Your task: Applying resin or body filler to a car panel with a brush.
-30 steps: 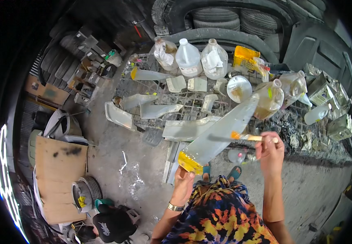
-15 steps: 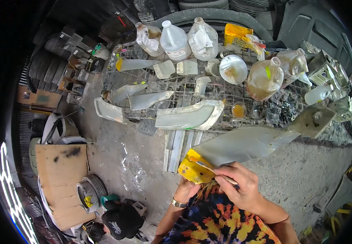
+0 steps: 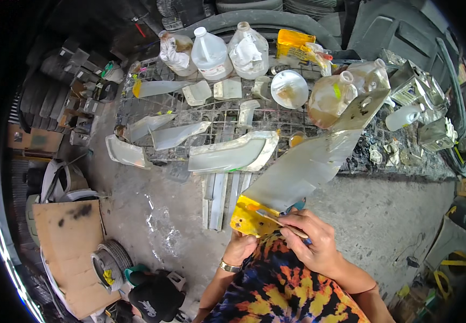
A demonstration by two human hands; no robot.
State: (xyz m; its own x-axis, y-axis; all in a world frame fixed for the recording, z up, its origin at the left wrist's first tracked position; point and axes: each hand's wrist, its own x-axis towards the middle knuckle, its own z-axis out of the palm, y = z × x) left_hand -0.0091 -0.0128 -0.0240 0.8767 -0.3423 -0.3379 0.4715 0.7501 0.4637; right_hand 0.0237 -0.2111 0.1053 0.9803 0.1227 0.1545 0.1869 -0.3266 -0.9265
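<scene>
My left hand (image 3: 238, 250) grips the near end of a long grey curved panel (image 3: 303, 169), which slants up and away to the right over the workbench. That near end (image 3: 246, 216) is coated yellow and has small holes. In my right hand (image 3: 315, 242) is a slim paintbrush (image 3: 286, 224), pinched between thumb and fingers. Its bristles lie at the yellow coating, close to where the grey begins; whether they touch is hard to tell. The fingers of my left hand are partly hidden beneath the panel. A small cup of amber liquid (image 3: 296, 139) shows partly behind the panel's edge.
On the grid-topped workbench (image 3: 190, 116) lie several grey moulded parts, including a curved one (image 3: 233, 153). Plastic jugs (image 3: 210, 54) and a white bowl (image 3: 289, 89) stand farther back. At lower left are a cardboard sheet (image 3: 63, 253), a tyre (image 3: 115, 261) and another person in a black cap (image 3: 155, 299).
The panel's far end has swung up and away, now overlapping the bench and jugs. Both hands stay at the yellow end, the brush still in my right. The whole view has shifted slightly.
</scene>
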